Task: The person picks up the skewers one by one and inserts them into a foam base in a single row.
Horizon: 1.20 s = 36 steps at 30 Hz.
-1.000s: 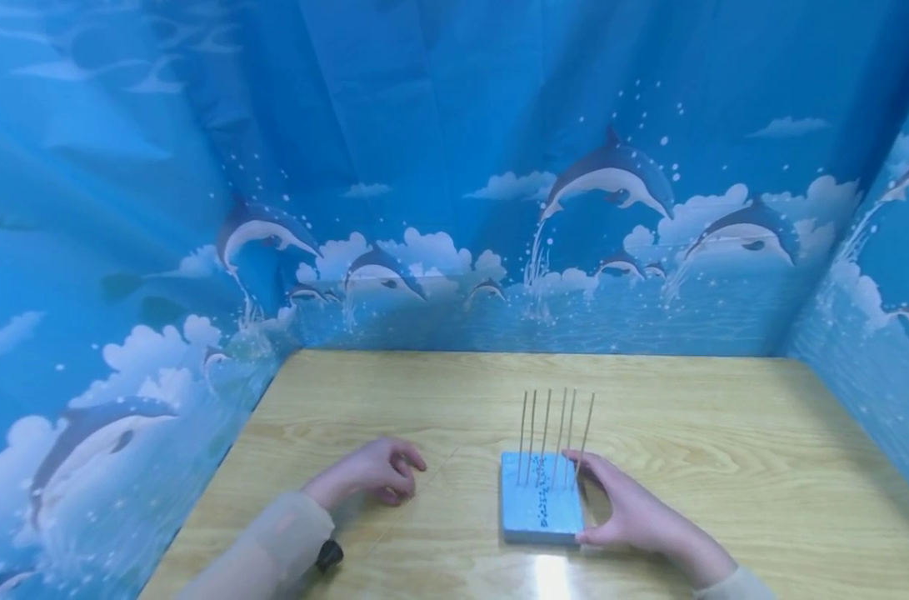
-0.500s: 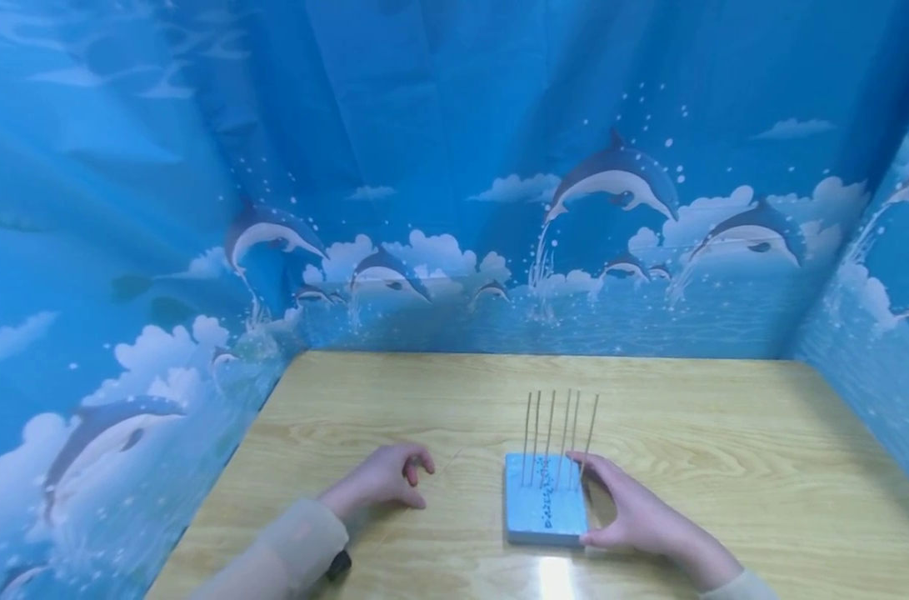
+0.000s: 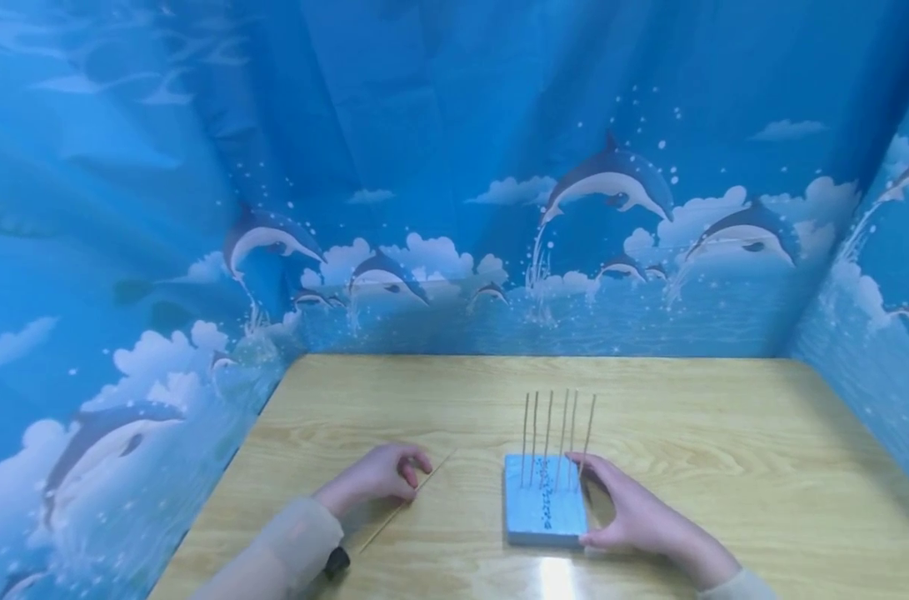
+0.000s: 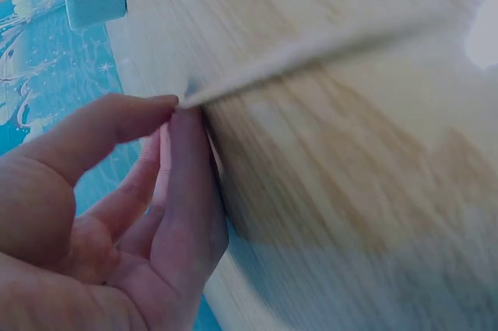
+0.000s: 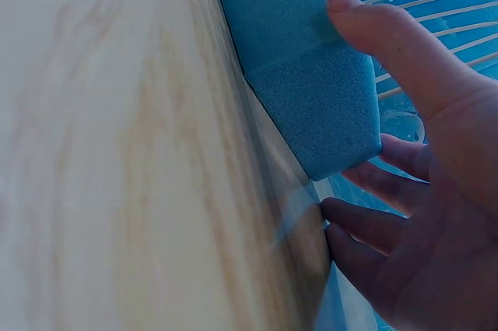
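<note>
In the head view my left hand pinches a thin wooden skewer between thumb and index finger. The skewer slants over the left half of the table; the left wrist view shows the fingertips meeting at the skewer. A blue foam block lies flat to the right, with several skewers standing in it in a row. My right hand grips the block along its right side, thumb at the near corner. Seen from the right wrist, the thumb touches the foam block's top edge.
Dark marks run down the block's top beside the skewers. A small black object shows by the left sleeve. The wood-grain table ends at a blue dolphin-print curtain behind and at both sides.
The left thumb and index finger have closed on the skewer, which now shows more plainly and lies at a slant. The right hand and block stay in place.
</note>
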Motion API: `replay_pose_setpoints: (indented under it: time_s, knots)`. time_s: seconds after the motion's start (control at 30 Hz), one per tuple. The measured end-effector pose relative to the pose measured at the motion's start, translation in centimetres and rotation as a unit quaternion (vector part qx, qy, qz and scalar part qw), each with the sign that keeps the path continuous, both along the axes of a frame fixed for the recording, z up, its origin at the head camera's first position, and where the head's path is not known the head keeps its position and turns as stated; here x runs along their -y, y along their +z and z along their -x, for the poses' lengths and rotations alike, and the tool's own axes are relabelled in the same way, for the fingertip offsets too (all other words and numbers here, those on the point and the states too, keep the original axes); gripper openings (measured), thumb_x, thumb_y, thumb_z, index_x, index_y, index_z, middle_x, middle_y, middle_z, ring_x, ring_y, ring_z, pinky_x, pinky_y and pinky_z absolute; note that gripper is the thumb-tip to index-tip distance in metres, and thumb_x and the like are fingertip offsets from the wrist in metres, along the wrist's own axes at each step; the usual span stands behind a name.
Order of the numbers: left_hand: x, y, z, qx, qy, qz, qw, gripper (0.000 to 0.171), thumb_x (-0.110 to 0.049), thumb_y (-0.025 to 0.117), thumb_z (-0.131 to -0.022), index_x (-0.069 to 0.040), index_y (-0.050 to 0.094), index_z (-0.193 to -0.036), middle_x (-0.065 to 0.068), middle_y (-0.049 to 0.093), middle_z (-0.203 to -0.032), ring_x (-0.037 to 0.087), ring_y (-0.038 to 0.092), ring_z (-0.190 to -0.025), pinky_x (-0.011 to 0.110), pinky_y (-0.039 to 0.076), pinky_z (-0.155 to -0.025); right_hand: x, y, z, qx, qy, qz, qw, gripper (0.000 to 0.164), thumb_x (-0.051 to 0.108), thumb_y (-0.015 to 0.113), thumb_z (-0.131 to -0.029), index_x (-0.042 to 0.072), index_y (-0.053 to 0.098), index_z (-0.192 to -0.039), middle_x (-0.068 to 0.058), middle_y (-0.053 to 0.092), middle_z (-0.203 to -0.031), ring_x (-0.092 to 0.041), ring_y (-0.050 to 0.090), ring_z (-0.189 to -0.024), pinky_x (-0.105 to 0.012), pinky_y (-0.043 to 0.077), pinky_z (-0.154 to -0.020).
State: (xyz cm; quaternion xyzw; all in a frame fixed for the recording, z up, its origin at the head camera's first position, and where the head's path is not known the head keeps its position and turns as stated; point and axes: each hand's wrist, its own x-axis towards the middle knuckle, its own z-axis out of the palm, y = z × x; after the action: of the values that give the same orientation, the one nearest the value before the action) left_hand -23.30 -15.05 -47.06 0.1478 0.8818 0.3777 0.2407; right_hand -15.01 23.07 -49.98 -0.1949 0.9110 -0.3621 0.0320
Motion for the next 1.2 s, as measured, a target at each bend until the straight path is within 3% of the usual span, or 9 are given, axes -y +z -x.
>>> replay_pose_setpoints:
  time_s: [0.2, 0.47, 0.67, 0.87, 1.2]
  knots:
    - [0.2, -0.1, 0.4, 0.033, 0.007, -0.004, 0.9994, 0.039, 0.009, 0.068, -0.070, -0.006, 0.068, -0.105, 0.003, 0.062, -0.076, 0.012, 0.058, -0.063, 0.023, 0.053, -0.058, 0.0, 0.2, 0.0, 0.007, -0.002, 0.005, 1.000, 0.108, 0.043, 0.087, -0.061, 0.004, 0.036, -0.148, -0.018, 0.048, -0.147, -0.041, 0.047, -0.133, -0.062, 0.036, -0.110]
    - [0.7, 1.2, 1.2, 0.097, 0.023, -0.095, 0.9905, 0.037, 0.002, 0.067, -0.080, 0.000, 0.065, -0.116, 0.008, 0.066, -0.089, 0.011, 0.062, -0.070, 0.023, 0.057, -0.063, 0.1, 0.2, 0.0, 0.008, -0.003, 0.000, 1.000, 0.109, 0.044, 0.088, -0.061, 0.004, 0.037, -0.148, -0.017, 0.047, -0.148, -0.040, 0.047, -0.134, -0.062, 0.036, -0.110]
    - [0.0, 2.9, 1.5, 0.092, 0.045, -0.151, 0.9833, 0.043, 0.004, 0.064, -0.080, 0.003, 0.060, -0.123, 0.018, 0.065, -0.100, 0.014, 0.065, -0.075, 0.025, 0.058, -0.067, 0.1, 0.2, 0.0, 0.012, -0.005, 0.001, 1.000, 0.109, 0.046, 0.087, -0.061, 0.004, 0.037, -0.148, -0.016, 0.047, -0.149, -0.039, 0.047, -0.135, -0.061, 0.035, -0.111]
    - [-1.0, 4.4, 1.4, 0.078, 0.068, -0.234, 0.9665, 0.045, 0.004, 0.061, -0.082, 0.006, 0.054, -0.126, 0.013, 0.064, -0.096, 0.019, 0.068, -0.081, 0.034, 0.062, -0.078, 0.1, 0.4, -0.1, 0.015, -0.003, 0.002, 1.000, 0.110, 0.045, 0.087, -0.061, 0.003, 0.037, -0.148, -0.017, 0.046, -0.149, -0.040, 0.046, -0.135, -0.061, 0.034, -0.111]
    - [-4.4, 6.9, -0.1, 0.023, 0.049, -0.344, 0.9375, 0.044, 0.001, 0.069, -0.085, 0.002, 0.054, -0.126, 0.003, 0.066, -0.097, 0.017, 0.068, -0.092, 0.038, 0.060, -0.090, 0.1, 0.3, 0.1, 0.006, -0.004, -0.004, 1.000, 0.109, 0.045, 0.087, -0.061, 0.004, 0.037, -0.148, -0.017, 0.047, -0.148, -0.040, 0.046, -0.135, -0.062, 0.036, -0.111]
